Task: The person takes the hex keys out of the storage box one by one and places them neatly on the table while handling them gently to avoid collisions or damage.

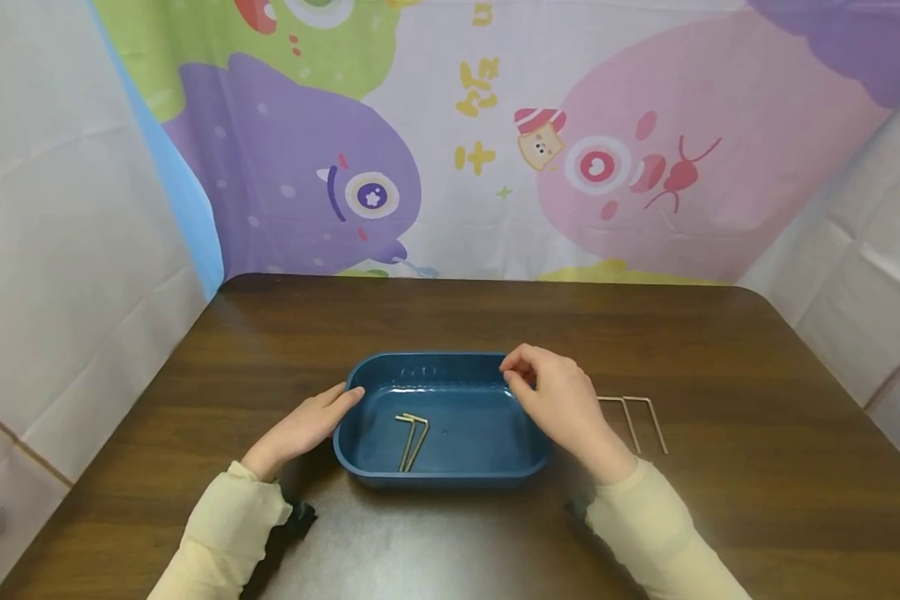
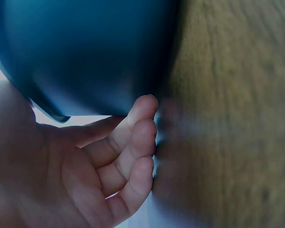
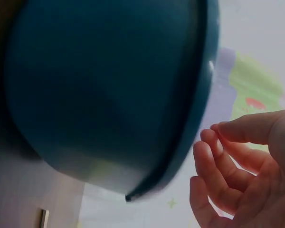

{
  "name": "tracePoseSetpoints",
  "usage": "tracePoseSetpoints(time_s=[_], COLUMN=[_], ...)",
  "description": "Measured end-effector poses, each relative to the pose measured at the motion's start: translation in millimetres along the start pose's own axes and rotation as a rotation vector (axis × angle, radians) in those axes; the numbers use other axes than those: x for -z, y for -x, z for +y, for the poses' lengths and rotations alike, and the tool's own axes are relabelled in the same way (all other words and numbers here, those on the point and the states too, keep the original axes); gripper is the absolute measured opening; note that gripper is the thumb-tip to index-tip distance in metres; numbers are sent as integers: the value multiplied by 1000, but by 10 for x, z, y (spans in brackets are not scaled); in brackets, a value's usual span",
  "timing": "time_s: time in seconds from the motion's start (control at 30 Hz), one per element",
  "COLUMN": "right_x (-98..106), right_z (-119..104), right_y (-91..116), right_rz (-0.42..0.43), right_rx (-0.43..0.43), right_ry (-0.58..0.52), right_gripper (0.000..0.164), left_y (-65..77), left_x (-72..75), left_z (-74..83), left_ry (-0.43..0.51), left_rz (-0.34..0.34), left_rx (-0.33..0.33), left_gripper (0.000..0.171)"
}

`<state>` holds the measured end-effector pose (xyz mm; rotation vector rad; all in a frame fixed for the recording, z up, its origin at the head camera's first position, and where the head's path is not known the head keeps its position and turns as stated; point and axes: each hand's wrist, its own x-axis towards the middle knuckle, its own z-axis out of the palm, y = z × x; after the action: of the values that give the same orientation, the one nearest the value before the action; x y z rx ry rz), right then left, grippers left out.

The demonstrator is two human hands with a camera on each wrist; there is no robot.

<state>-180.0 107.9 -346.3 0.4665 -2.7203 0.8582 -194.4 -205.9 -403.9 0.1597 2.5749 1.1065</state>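
1. Nearest, at the lower edge of the head view, are two pale sleeves (image 1: 228, 521), their ends at the wrists.
2. The left hand (image 1: 307, 425), left of centre, holds the left end of the blue tray (image 1: 442, 481): thumb over the rim, other fingers bent low along the outside wall.
3. The right hand (image 1: 558, 396) is over the tray's right end, its fingers bent and thumb drawn close to their tips; nothing shows between them, and the right wrist view puts the tips beside the rim.
4. Two L-shaped metal rods (image 1: 417, 445) lie inside the tray, left of its middle, long legs slanting toward lower left; the left hand is nearer.
5. Two loose rods (image 1: 657, 425) lie on the bench (image 1: 450, 317), outside the tray. They are to the right of the right hand, the nearer one, whose fingers point away from them, toward upper left. Their long legs slope to lower right; short legs run left from the bends.
6. Farthest, the cartoon backdrop (image 1: 457, 225) carries yellow characters (image 1: 477, 87) at upper centre, seemingly sideways; I cannot read them. No brand or label is legible on tray or rods.
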Motion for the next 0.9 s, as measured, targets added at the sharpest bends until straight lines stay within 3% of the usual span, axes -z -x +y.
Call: tracePoseSetpoints(time_s=[0.53, 0.9], right_x=[-372, -492], right_z=[-329, -474], right_y=[65, 38], right_rz=[-256, -317], right_rx=[85, 135], right_ry=[120, 133], right_gripper=[4, 4], left_y=[-3, 12], left_x=[4, 5], left_z=[3, 21], left_ry=[-24, -11], left_rz=[-3, -3], left_rx=[-4, -8], left_gripper=[79, 76])
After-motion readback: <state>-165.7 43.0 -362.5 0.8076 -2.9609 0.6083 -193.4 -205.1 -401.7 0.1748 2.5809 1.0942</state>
